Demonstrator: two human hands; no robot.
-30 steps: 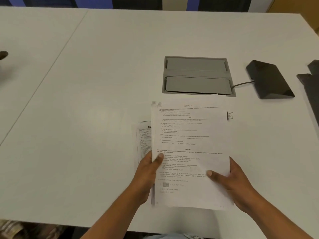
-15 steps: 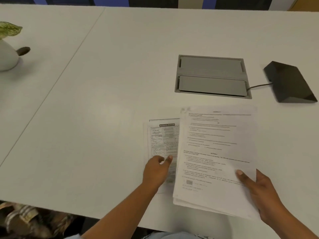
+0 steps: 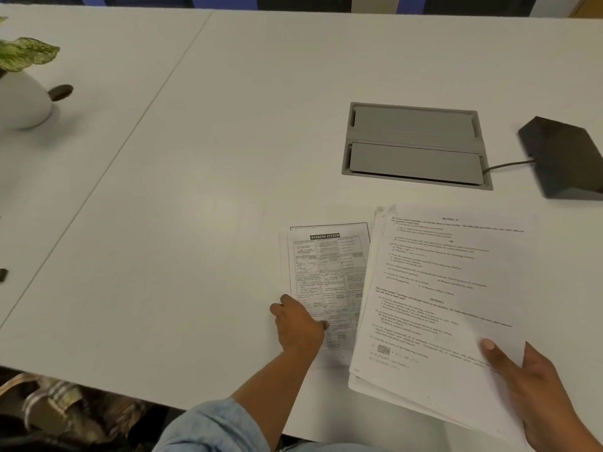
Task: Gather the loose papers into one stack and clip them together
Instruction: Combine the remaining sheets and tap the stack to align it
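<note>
White table point(image 3: 163, 223) across the whole frame. At lower right, paper stack point(image 3: 440, 305), grasped at its near corner by right hand point(image 3: 541, 396), thumb on top. Above it, grey cable hatch point(image 3: 414, 145). Just left of the stack, partly overlapped, loose sheet point(image 3: 323, 272) flat on the table, left hand point(image 3: 298, 324) curled onto its lower left corner.

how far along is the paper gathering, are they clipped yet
Done: most sheets are in one stack of papers, held by the right hand. In hand: the left hand is on a loose Banking System sheet lying on the table. Left: add that sheet, square the fanned edges, and clip; no clip is in view.
</note>
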